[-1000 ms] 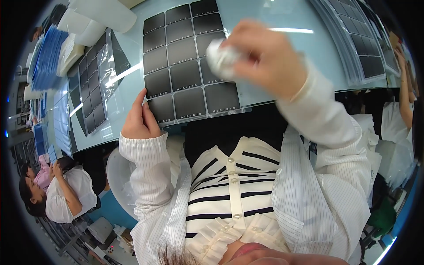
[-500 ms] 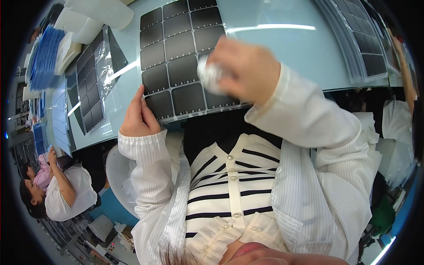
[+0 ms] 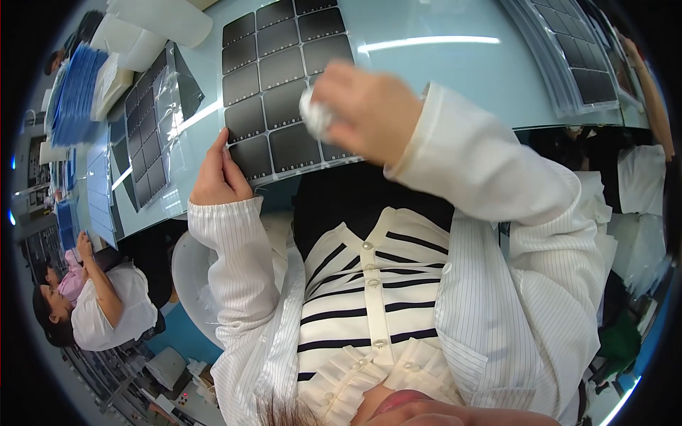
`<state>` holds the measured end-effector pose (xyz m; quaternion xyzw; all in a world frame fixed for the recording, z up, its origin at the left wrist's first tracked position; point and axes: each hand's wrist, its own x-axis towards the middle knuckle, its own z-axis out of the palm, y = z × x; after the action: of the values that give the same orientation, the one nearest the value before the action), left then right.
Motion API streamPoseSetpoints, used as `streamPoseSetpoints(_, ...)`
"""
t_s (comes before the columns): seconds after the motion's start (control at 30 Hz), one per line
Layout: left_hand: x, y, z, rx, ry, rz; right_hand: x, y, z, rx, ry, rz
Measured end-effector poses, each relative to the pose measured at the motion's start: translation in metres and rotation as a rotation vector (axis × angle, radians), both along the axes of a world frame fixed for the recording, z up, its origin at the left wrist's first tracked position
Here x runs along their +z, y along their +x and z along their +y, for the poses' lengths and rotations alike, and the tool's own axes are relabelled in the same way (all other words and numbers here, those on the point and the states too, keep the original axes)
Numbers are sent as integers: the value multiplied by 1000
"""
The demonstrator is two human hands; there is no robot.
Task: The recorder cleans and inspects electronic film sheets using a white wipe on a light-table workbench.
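A clear-edged sheet of dark rounded rectangles [image 3: 280, 67], each with a row of small pale marks, lies on the glass-topped table in front of me. My left hand [image 3: 219, 174] is at its near left corner, thumb and forefinger tips close together on the edge. Over the right part of the sheet is my right hand [image 3: 373, 113], slightly blurred. Its fingers are closed round a crumpled white wad [image 3: 315, 115], perhaps cloth or tissue, which rests on or just above the surface. The hand and wad cover some of the rectangles.
Similar dark sheets [image 3: 145, 128] lie to the left beside clear film [image 3: 170, 117]. A stack of such sheets [image 3: 568, 64] is at the far right. Blue sheets [image 3: 74, 92] and white containers [image 3: 160, 18] stand at the far left. Another person [image 3: 114, 305] sits beyond.
My right hand has moved left across the sheet with the white wad. My left hand stays at the corner. The whole view has shifted slightly.
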<state>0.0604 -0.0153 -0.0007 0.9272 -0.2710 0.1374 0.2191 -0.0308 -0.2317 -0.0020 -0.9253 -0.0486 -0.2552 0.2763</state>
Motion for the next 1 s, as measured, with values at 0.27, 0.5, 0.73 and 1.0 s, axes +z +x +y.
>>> streamPoseSetpoints(0.27,-9,5,6,-46,-25,-102,5,4,-34,-235,-78,18)
streamPoseSetpoints(0.5,1,1,0,-8,4,-9,0,5,-44,-186,30,26)
streamPoseSetpoints(0.73,4,-2,1,-20,-29,16,8,1,-42,-174,64,62)
streamPoseSetpoints(1.0,-1,5,6,-75,-7,-13,13,3,-43,-148,120,132)
